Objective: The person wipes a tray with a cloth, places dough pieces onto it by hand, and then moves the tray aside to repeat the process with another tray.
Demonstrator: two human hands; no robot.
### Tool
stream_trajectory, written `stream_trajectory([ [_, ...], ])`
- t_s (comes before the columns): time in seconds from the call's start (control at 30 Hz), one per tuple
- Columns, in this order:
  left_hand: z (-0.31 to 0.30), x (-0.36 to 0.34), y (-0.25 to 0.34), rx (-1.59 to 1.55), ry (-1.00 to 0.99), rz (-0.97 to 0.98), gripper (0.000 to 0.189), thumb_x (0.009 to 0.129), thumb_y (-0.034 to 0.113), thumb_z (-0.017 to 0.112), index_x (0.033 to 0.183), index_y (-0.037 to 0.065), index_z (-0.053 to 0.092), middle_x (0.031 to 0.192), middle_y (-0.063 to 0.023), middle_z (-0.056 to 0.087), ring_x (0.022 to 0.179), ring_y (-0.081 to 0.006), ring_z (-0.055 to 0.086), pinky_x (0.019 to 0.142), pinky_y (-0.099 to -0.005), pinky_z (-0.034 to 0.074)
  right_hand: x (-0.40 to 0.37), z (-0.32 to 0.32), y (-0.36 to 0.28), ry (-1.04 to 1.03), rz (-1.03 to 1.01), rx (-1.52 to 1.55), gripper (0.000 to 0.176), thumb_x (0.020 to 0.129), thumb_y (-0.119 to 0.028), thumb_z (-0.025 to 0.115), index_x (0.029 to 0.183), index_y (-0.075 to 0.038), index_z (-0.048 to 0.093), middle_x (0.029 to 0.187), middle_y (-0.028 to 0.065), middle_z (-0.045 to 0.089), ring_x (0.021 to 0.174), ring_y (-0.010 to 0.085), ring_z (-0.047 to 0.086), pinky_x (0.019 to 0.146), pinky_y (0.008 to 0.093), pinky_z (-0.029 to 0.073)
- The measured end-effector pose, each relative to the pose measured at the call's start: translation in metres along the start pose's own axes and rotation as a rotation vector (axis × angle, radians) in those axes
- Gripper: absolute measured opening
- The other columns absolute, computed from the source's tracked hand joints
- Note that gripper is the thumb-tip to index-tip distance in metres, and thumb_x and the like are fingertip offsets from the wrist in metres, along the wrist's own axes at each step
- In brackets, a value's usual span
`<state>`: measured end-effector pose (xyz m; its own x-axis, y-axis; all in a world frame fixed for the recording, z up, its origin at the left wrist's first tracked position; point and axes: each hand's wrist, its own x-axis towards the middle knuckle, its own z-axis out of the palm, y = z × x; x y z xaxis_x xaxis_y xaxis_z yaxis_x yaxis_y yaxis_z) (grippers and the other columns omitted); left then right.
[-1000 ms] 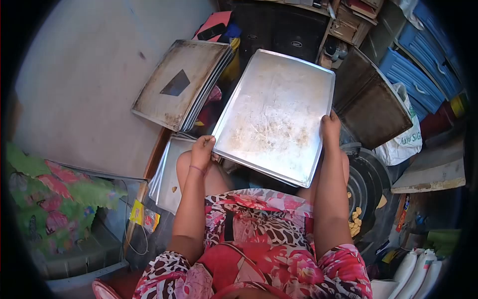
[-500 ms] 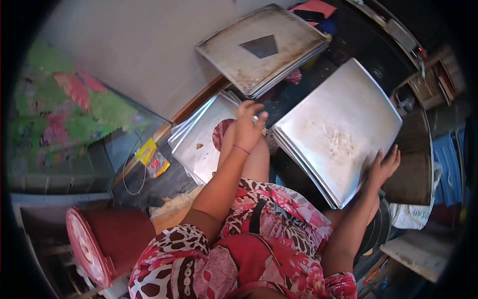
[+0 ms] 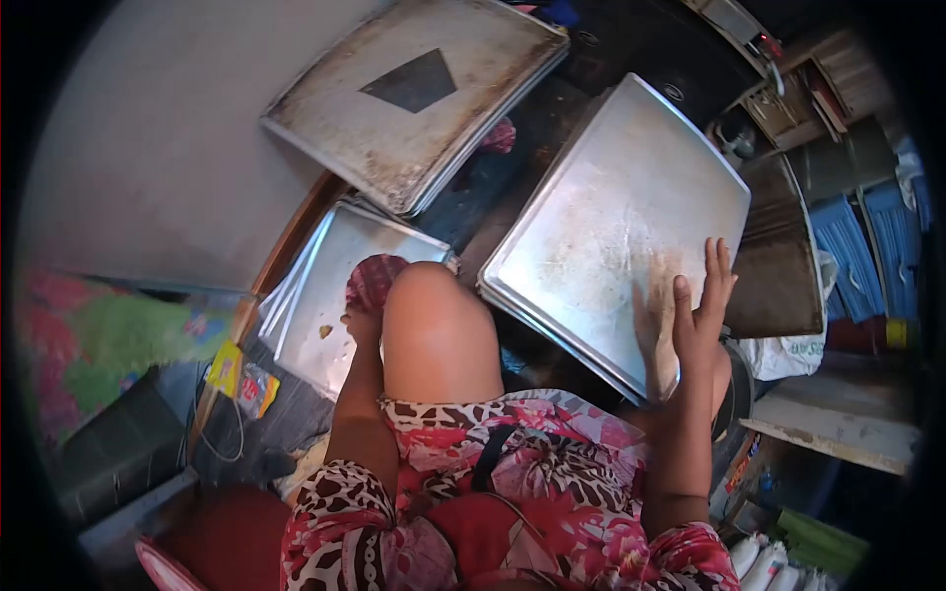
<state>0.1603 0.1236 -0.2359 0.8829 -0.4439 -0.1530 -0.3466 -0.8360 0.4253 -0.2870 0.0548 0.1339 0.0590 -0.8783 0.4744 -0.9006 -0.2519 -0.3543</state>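
Note:
My left hand (image 3: 363, 323) is closed on the lower edge of a crumpled maroon cloth (image 3: 374, 281), beside my bent knee. Under the cloth lies a stack of metal trays (image 3: 305, 340) with a small brown crumb on top. My right hand (image 3: 705, 305) is open, fingers spread, over the right side of a stack of shiny metal trays (image 3: 601, 227) resting by my right leg. That stack's top tray has faint brown stains.
A stained tray stack (image 3: 335, 128) with a dark patch stands at the upper left. A dark tray (image 3: 783, 256) leans at the right beside a white bag (image 3: 783, 355). A yellow packet (image 3: 225, 368) lies at the left, above a red bin (image 3: 222, 537).
My left hand has moved down from above the knee to the maroon cloth. My right hand has shifted from the tray's edge to over its surface. The view has turned.

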Motion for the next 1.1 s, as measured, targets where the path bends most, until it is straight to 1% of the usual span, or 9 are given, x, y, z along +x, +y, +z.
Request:
stream_trajectory([
  [0.13, -0.004, 0.017, 0.000, -0.191, -0.265, -0.073, 0.050, 0.068, 0.033, 0.073, 0.097, -0.004, 0.055, 0.090, -0.0227, 0.062, 0.084, -0.0371, 0.062, 0.082, -0.0417, 0.048, -0.006, -0.013, -0.020, -0.021, -0.027, 0.002, 0.049, 0.086, -0.016, 0.059, 0.132, -0.005, 0.045, 0.140, 0.0186, 0.039, 0.133, 0.0349, 0.030, 0.111, 0.0491, 0.013],
  [0.23, -0.020, 0.045, -0.006, -0.596, 0.011, 0.392, 0.028, 0.073, 0.018, 0.071, 0.086, 0.000, 0.054, 0.069, -0.0100, 0.055, 0.062, -0.0219, 0.054, 0.059, -0.0345, 0.046, -0.012, -0.022, -0.055, -0.044, -0.027, 0.215, 0.042, 0.083, -0.011, 0.060, 0.123, -0.003, 0.052, 0.132, 0.0213, 0.045, 0.126, 0.0365, 0.040, 0.107, 0.0463, 0.025],
  [0.3, -0.150, -0.019, 0.071, -0.889, -0.131, 0.230, 0.017, 0.079, 0.006, 0.063, 0.090, 0.003, 0.051, 0.065, -0.0024, 0.049, 0.048, -0.0093, 0.045, 0.043, -0.0246, 0.037, -0.019, -0.020, -0.079, -0.213, -0.058, 0.509, 0.040, 0.081, -0.008, 0.061, 0.120, -0.002, 0.054, 0.124, 0.0213, 0.051, 0.120, 0.0380, 0.045, 0.100, 0.0445, 0.035],
  [0.5, -0.286, -0.139, 0.134, -0.756, 0.021, 0.909, 0.014, 0.073, -0.001, 0.064, 0.084, 0.003, 0.055, 0.075, -0.0065, 0.057, 0.064, -0.0156, 0.054, 0.059, -0.0300, 0.045, -0.023, 0.057, -0.157, -0.788, 0.076, 1.480, 0.106, 0.078, -0.033, 0.072, 0.147, -0.010, -0.005, 0.153, 0.0150, 0.000, 0.139, 0.0318, 0.016, 0.108, 0.0419, 0.026],
  [0.57, -0.281, -0.169, 0.149, -0.625, -0.286, 1.112, 0.015, 0.072, 0.004, 0.069, 0.077, 0.002, 0.055, 0.083, -0.0085, 0.061, 0.076, -0.0171, 0.057, 0.069, -0.0304, 0.046, -0.022, 0.077, -0.174, -0.754, 0.220, 1.871, 0.092, 0.080, -0.027, 0.070, 0.147, -0.006, 0.012, 0.150, 0.0140, 0.018, 0.133, 0.0273, 0.028, 0.104, 0.0379, 0.032],
  [0.7, -0.296, -0.182, 0.192, -0.650, -0.404, 1.460, 0.019, 0.075, 0.011, 0.069, 0.089, 0.001, 0.061, 0.088, -0.0109, 0.062, 0.085, -0.0235, 0.059, 0.077, -0.0356, 0.047, -0.003, 0.048, -0.152, -0.642, 0.361, 1.714, 0.042, 0.083, -0.010, 0.060, 0.123, 0.000, 0.052, 0.118, 0.0071, 0.057, 0.110, 0.0151, 0.051, 0.094, 0.0309, 0.041],
  [0.77, -0.290, -0.172, 0.202, -0.812, -0.626, 1.463, 0.021, 0.077, 0.013, 0.066, 0.095, 0.002, 0.063, 0.093, -0.0120, 0.062, 0.089, -0.0262, 0.060, 0.079, -0.0364, 0.046, 0.013, 0.002, -0.111, -0.703, 0.501, 1.541, 0.034, 0.086, -0.010, 0.058, 0.119, -0.001, 0.053, 0.084, 0.0024, 0.062, 0.069, 0.0062, 0.055, 0.061, 0.0202, 0.046],
  [0.93, -0.241, -0.171, 0.236, -0.853, -0.688, 0.729, 0.042, 0.096, 0.024, 0.043, 0.129, -0.001, 0.047, 0.131, -0.0174, 0.048, 0.124, -0.0258, 0.043, 0.104, -0.0332, 0.032, -0.011, 0.004, -0.064, -0.442, -0.431, 0.218, 0.064, 0.074, -0.029, 0.068, 0.133, -0.015, 0.046, 0.139, 0.0114, 0.042, 0.130, 0.0269, 0.038, 0.108, 0.0537, 0.023],
  [1.1, -0.171, -0.150, 0.220, -0.672, -0.710, 0.933, 0.047, 0.098, 0.024, 0.037, 0.138, -0.002, 0.035, 0.137, -0.0195, 0.043, 0.128, -0.0281, 0.039, 0.106, -0.0329, 0.028, 0.001, 0.083, -0.062, -0.573, -0.595, 0.157, 0.066, 0.075, -0.045, 0.063, 0.135, -0.027, 0.044, 0.143, 0.0069, 0.037, 0.134, 0.0264, 0.032, 0.108, 0.0609, 0.015],
])
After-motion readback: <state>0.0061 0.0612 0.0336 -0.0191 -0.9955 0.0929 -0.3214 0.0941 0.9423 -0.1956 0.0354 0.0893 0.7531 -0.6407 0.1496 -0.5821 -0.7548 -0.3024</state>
